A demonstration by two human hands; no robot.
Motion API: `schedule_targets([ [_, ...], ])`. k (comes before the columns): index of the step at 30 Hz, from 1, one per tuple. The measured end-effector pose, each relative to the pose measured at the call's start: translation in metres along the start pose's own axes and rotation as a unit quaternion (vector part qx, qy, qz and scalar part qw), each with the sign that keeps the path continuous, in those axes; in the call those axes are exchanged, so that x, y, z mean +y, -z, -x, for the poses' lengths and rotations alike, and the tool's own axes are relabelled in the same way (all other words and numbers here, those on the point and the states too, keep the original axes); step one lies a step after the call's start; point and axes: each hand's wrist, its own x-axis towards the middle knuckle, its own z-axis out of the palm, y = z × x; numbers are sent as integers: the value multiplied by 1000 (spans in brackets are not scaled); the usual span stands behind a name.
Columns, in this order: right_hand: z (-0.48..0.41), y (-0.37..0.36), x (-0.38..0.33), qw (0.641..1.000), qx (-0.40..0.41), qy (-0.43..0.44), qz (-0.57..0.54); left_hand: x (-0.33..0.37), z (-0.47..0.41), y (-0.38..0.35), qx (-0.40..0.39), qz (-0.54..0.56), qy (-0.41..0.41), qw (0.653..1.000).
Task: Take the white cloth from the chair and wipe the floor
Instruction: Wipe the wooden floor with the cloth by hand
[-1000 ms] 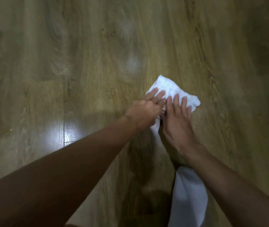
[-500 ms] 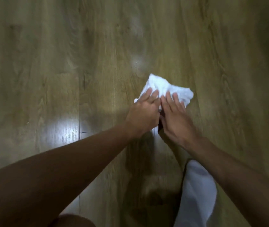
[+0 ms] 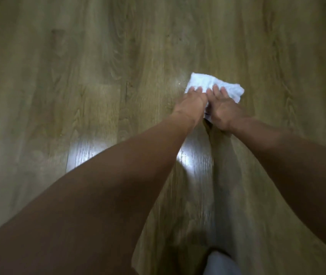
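Observation:
A folded white cloth (image 3: 211, 84) lies flat on the wooden floor (image 3: 98, 76), a little right of centre. My left hand (image 3: 191, 102) presses down on its left part with the fingers spread. Beside it, my right hand (image 3: 222, 108) presses on the right part, fingers extended over the fabric. The two hands touch side by side, and the near half of the cloth is hidden under them. Both arms are stretched forward from the bottom of the view.
Wood-grain planks fill the whole view, with a bright light reflection (image 3: 192, 155) between my forearms. A pale grey-white shape (image 3: 223, 262), probably my clothing, shows at the bottom edge. No chair or furniture is visible.
Both hands have pushed the cloth away from me across the floor, with my arms more stretched out. The white shape at the bottom has slid further down out of view.

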Motion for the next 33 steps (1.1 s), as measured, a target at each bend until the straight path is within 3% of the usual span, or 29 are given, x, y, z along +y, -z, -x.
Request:
schedule_targets([
  [3,8,-5,-7,996,68,-17,-61,1,1,-3,-7,-38,-15,999],
  [6,25,-8,-30,969,166,-72,-167,-5,10,-2,5,-90,-45,995],
  [8,40,-14,-50,961,182,-90,-189,-7,26,-3,16,-96,-50,994],
  [15,53,-26,-67,973,150,-84,-155,-25,74,-15,33,-28,-44,998],
  [20,16,2,-79,975,51,-116,-184,-25,49,10,13,68,85,994],
  [22,25,2,-82,982,25,-78,-168,-17,59,12,9,25,83,996],
  [25,61,-17,-92,985,55,-33,-163,-16,89,-8,33,-52,32,998],
  [29,84,-36,-123,985,77,-49,-147,-45,126,-38,91,-65,-12,994],
  [33,53,-9,-125,985,67,-45,-149,-52,103,-9,92,-101,-1,991],
])
